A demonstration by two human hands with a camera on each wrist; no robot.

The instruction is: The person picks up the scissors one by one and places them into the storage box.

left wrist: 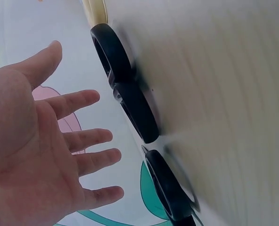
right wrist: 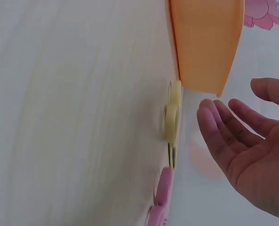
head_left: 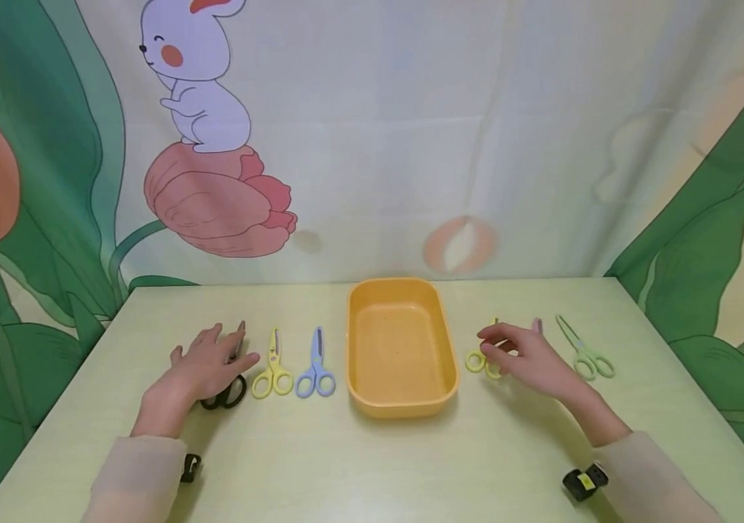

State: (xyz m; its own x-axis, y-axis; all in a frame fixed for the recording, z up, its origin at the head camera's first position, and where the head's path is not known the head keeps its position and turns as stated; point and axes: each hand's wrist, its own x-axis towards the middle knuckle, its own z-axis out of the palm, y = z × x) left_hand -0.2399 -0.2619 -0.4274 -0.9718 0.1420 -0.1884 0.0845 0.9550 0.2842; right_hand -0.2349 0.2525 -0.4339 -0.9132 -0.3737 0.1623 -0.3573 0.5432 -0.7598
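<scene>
My left hand (head_left: 205,367), fingers spread and holding nothing, hovers over black-handled scissors (head_left: 235,392) at the left, partly covering them. In the left wrist view, black scissor handles (left wrist: 138,113) lie by the palm, and another black handle (left wrist: 168,186) shows below them. Beside these are yellow scissors (head_left: 273,370) and blue scissors (head_left: 316,372). My right hand (head_left: 529,359), loosely bent and empty, hangs over another pair of yellow scissors (head_left: 474,361), hiding part of them. Pink scissors (right wrist: 163,188) lie next to those, mostly hidden in the head view. Green scissors (head_left: 584,356) are farther right.
An orange-yellow rectangular tray (head_left: 403,407) stands mid-table between the two groups of scissors, with only its bare bottom showing inside. Behind the pale table (head_left: 346,472) hangs a curtain (head_left: 372,145) printed with a rabbit, tulips and leaves.
</scene>
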